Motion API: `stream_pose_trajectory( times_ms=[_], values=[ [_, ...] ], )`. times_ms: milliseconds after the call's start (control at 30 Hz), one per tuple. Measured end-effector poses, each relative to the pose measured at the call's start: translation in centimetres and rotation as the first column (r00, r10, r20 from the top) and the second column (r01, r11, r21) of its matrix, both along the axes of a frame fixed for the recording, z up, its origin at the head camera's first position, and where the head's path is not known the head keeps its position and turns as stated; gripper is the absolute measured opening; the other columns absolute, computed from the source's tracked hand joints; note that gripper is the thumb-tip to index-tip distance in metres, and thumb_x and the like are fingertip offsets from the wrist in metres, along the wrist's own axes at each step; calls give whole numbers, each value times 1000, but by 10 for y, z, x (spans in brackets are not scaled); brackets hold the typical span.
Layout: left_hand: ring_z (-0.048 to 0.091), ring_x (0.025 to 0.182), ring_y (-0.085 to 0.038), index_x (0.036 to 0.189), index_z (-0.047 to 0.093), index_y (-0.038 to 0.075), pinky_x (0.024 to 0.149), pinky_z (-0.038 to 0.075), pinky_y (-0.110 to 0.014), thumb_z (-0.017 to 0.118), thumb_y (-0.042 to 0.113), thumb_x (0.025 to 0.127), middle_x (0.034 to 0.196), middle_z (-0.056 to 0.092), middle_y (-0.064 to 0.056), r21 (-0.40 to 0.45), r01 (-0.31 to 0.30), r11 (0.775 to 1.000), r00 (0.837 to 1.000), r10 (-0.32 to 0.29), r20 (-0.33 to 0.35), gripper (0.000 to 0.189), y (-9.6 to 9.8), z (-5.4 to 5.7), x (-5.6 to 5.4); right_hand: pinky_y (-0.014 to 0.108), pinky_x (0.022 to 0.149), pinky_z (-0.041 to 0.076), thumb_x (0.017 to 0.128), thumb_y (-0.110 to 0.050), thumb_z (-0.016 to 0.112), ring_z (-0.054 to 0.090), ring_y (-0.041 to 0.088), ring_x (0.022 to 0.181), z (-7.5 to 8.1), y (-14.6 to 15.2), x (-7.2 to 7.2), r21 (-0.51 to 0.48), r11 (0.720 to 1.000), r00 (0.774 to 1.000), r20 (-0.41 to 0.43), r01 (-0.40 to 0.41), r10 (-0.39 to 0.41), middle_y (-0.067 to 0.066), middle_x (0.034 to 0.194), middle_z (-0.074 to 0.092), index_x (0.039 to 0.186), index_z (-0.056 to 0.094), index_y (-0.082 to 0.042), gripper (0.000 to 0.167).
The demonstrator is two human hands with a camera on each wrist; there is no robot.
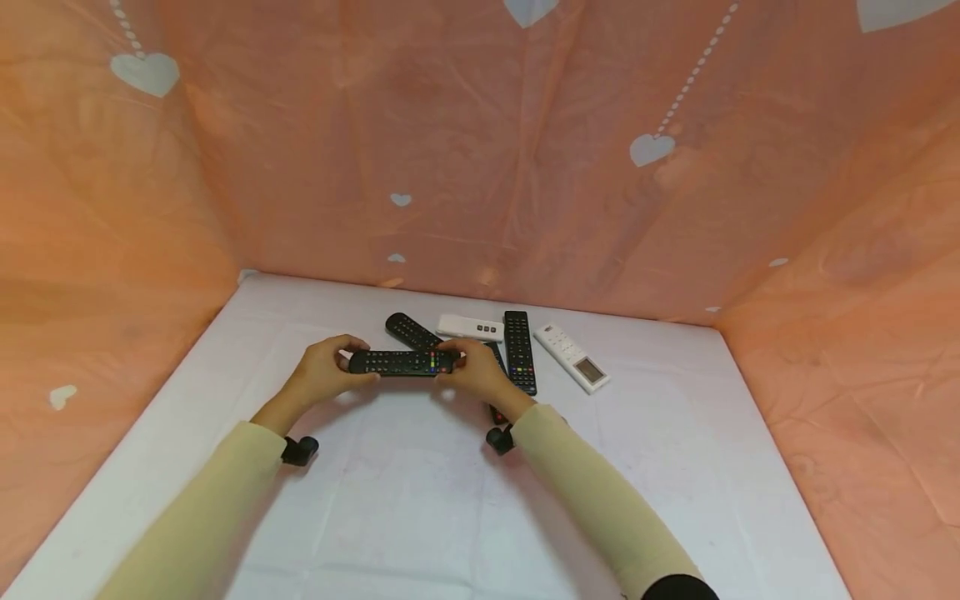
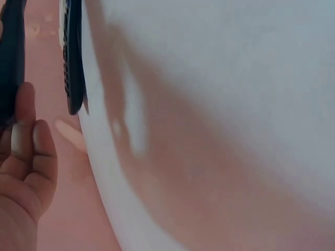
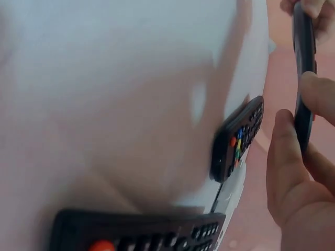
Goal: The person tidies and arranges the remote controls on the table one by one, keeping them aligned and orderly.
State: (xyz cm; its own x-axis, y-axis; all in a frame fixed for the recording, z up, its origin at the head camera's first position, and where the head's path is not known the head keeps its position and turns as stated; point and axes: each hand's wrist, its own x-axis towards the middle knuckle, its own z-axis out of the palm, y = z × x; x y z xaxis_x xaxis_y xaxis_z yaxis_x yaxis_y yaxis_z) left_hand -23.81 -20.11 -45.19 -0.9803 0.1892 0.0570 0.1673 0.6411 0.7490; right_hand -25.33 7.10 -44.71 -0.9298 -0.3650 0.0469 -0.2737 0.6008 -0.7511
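Apparently at a holding step, the left hand (image 1: 324,368) and right hand (image 1: 477,372) pinch opposite ends of a black remote (image 1: 401,363) above the counter (image 1: 405,508), other remotes (image 1: 520,353) lying beyond it and rightward, so moving it likely calls for matched grips.

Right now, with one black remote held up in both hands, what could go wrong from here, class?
The held remote might slip and drop onto the table, since the left hand and right hand grip only its ends.

Lowering the right arm could nudge the black remote beneath its wrist.

Set down farther forward, it may land on the slanted black remote.
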Motion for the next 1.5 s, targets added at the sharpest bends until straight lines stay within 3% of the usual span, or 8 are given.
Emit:
stream_pose_trajectory(
  times_ms=[200,367,600,867,1133,1300,1500],
  values=[
    [56,65,-11,115,62,5,58,46,-25,83,20,73,75,64,-6,-13,58,998,998,-58,0,50,4,2,14,24,75,55,75,-6,78,69,26,94,-3,6,-5,-32,999,1000,12,27,-26,14,116,67,123,62,-4,51],
    [62,68,-8,118,60,4,63,50,-25,83,18,74,83,70,-8,-1,93,996,995,-93,26,51,6,-1,27,29,82,55,76,-4,77,68,29,98,-4,8,-7,-38,999,999,7,31,-31,15,118,67,123,62,-4,49],
    [69,74,-11,120,56,-2,64,53,-22,81,8,74,89,73,-14,121,132,984,986,-142,83,53,12,-5,47,35,89,54,79,0,73,66,30,104,-6,8,-6,-37,999,999,20,31,-31,18,117,68,124,61,0,46],
    [67,75,-5,125,56,1,60,50,-20,78,4,74,121,62,-22,136,74,988,994,-83,65,55,23,-1,66,30,83,55,80,1,72,68,28,97,-5,3,-9,-74,996,999,12,43,-43,18,110,69,119,63,2,40],
    [69,74,-7,124,55,1,61,50,-20,80,5,73,116,64,-21,162,55,985,995,-68,74,57,28,-1,79,33,86,53,83,1,69,65,30,101,-2,-8,-13,-56,998,1000,12,5,-4,18,113,67,123,62,-2,40],
    [69,74,-8,123,55,2,61,52,-22,81,6,72,116,64,-20,183,27,983,995,-44,86,58,29,-3,89,28,82,53,83,1,70,66,28,96,-4,-18,-14,-27,999,999,-32,-33,33,18,108,69,120,64,-1,38],
    [69,77,-14,120,57,1,65,55,-21,84,6,68,106,66,-17,168,10,986,998,-19,53,59,29,-5,94,24,79,54,82,4,68,67,29,93,-6,-31,-13,-34,997,996,-39,-76,74,19,104,69,117,64,4,35]
  ],
)
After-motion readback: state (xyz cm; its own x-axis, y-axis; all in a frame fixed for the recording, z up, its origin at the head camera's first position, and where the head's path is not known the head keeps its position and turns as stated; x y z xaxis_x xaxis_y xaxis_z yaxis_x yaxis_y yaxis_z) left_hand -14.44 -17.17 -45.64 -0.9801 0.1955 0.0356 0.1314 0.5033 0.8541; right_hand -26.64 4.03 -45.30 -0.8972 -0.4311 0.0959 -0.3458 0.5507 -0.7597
